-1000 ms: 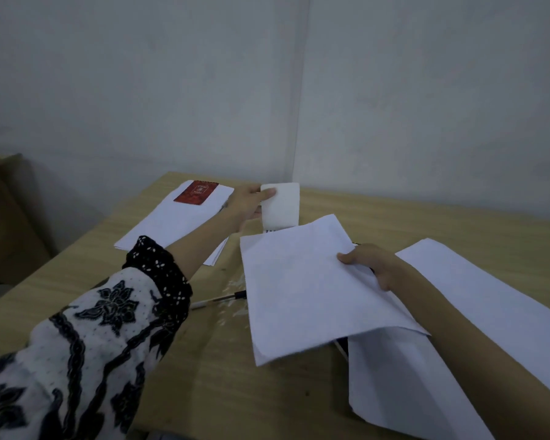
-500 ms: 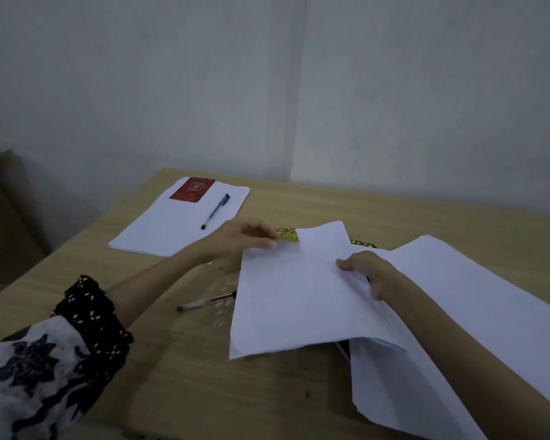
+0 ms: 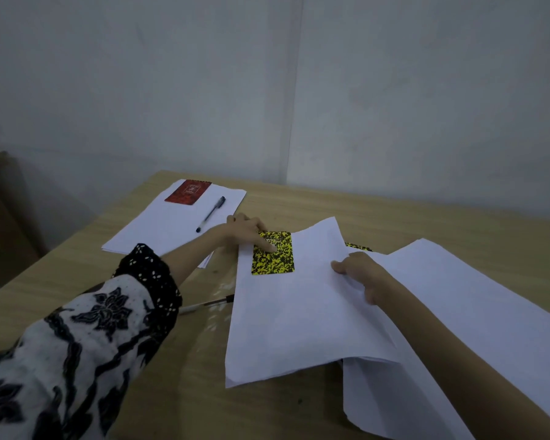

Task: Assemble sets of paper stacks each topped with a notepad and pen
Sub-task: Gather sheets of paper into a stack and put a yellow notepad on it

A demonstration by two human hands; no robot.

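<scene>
Yellow notepad [image 3: 272, 253] atop near stack [image 3: 299, 312], pressed flat under left hand [image 3: 245, 228], fingers straight. Right hand [image 3: 359, 274] apparently pinching stack's right edge. Loose pen [image 3: 207, 305] just left of stack, lying crosswise, nearer left hand.

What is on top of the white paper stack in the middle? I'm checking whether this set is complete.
A yellow-and-black speckled notepad lies on the white paper stack, the left hand's fingers touching it. No pen on it. The right hand covers the stack's right edge.

Nothing can be read: the red notepad [image 3: 188, 192] and yellow notepad [image 3: 272, 257] bear marks too blurred
</scene>
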